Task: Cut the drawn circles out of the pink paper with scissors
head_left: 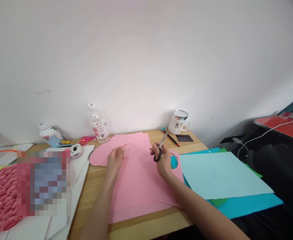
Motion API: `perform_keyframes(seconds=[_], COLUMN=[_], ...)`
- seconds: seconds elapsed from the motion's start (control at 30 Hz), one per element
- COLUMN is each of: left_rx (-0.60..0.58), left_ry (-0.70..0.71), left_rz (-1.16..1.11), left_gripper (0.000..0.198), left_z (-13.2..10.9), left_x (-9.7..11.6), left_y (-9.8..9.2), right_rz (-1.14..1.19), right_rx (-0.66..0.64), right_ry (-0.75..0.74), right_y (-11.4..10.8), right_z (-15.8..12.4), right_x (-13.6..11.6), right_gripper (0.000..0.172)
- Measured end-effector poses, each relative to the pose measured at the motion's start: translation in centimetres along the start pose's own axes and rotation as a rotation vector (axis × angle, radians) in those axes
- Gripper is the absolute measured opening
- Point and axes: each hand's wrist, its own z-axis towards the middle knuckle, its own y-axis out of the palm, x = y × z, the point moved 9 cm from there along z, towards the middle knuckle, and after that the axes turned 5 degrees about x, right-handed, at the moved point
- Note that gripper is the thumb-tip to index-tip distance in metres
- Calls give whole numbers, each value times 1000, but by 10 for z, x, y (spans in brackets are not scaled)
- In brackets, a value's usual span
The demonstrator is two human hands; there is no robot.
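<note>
My left hand (115, 158) is closed, thumb and fingers pinching the edge of a round pink paper piece (129, 151). Under both hands lies a large pink paper sheet (138, 196), with a curved line right of the round piece. Near its right edge, a hole shows blue beneath. My right hand (163, 160) grips black-handled scissors (159, 151), fingers in the loops and blades pointing up and away from me. The scissors are apart from the round piece. Whether the blades are fully closed is hard to tell.
Behind the sheet stand a clear bottle (98, 125) and a white lidded mug (178, 122), with a black-and-red pen (173, 138) near the mug. Light blue paper (224, 175) overlaps blue and green sheets at right. Pink scissors (86, 139) and a woven pink item (1, 193) lie left.
</note>
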Motion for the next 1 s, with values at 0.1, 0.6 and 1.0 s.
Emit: perform_keyframes(seconds=[0.1,0.6,1.0], left_rx=[25,-169,203], left_ry=[-29,-22,387], left_rz=[-4,49,-36], left_gripper=[33,27,27], left_z=[-1,-16,-32], left_x=[-1,0,46], left_y=[-4,24,-9], right_rz=[-6,-126,-340], right_rx=[80,-276,-363], right_ry=[-1,105,-366], right_y=[-22,-4,16], right_z=[14,13,5], right_x=[-11,-13,-107], right_gripper=[26,29,17])
